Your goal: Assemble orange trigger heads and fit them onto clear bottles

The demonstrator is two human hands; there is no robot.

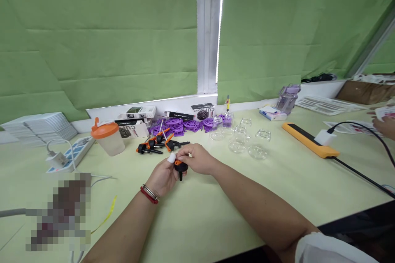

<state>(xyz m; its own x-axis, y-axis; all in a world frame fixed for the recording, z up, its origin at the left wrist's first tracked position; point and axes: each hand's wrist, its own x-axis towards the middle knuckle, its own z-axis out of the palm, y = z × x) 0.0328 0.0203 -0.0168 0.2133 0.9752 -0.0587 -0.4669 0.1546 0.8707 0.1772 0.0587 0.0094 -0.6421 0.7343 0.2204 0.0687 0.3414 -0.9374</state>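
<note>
My left hand [163,177], with a white covering on one fingertip, is closed around a small black-and-orange part [181,167]. The black stem of the part points down. My right hand [199,158] is closed, its fingers pinching at the orange top of the same part. Just beyond my hands lie several similar black parts with orange levers and metal rods [157,141]. Behind those is a pile of purple plastic pieces [179,126]. To the right stand several clear glass vessels [237,146]. My fingers partly hide the held part.
A cup with an orange lid [112,141] and a white power strip [77,154] stand left. Printed boxes [202,112] line the wall. An orange-black power strip [308,139] with a cable and a purple bottle [287,99] are right. Another person's hand [384,125] holds a card far right.
</note>
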